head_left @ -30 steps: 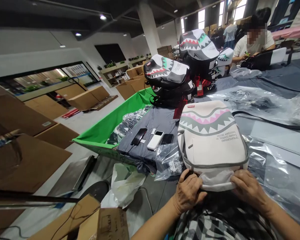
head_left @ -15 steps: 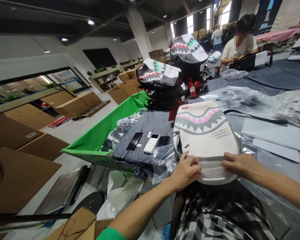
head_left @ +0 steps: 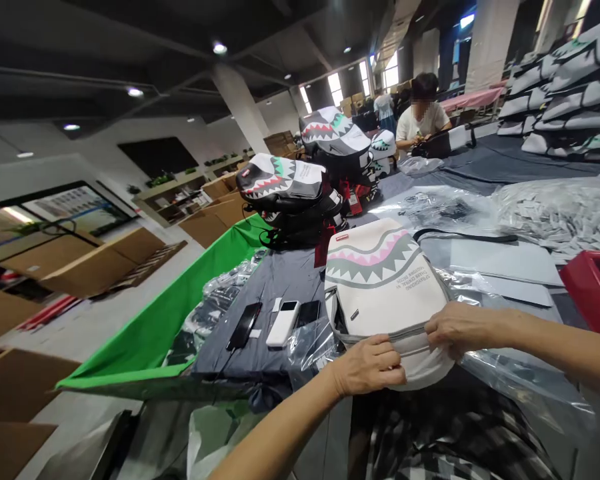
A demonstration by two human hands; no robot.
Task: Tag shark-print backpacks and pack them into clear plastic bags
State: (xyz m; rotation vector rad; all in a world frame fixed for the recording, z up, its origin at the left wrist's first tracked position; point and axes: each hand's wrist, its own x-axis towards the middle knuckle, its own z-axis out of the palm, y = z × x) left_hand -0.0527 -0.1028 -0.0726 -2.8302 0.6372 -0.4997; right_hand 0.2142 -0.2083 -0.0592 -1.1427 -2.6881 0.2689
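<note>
A cream backpack (head_left: pixel 385 293) with a pink and grey shark-teeth print lies on the table, its near end towards me. My left hand (head_left: pixel 373 365) is closed on the near side of the bag, fingers curled over the edge below the zip seam. At the right near corner my right hand (head_left: pixel 450 328) pinches the bag's fabric close to the zip; its fingertips are partly hidden. A side pocket gapes on the bag's left. Clear plastic film (head_left: pixel 310 343) lies beside the bag, left of it.
Black-and-white backpacks (head_left: pixel 285 177) stand stacked at the back left. Phones (head_left: pixel 243 327) and a white power bank (head_left: pixel 283 324) lie left of the bag. A green-edged bin (head_left: pixel 145 333) borders the table. A red object (head_left: pixel 587 293) sits at right. A person (head_left: pixel 423 120) works across the table.
My view has swung to the right, bringing the red object and more stacked bags into sight. Both hands stay on the backpack's near edge; the right hand's grip has shifted slightly along it.
</note>
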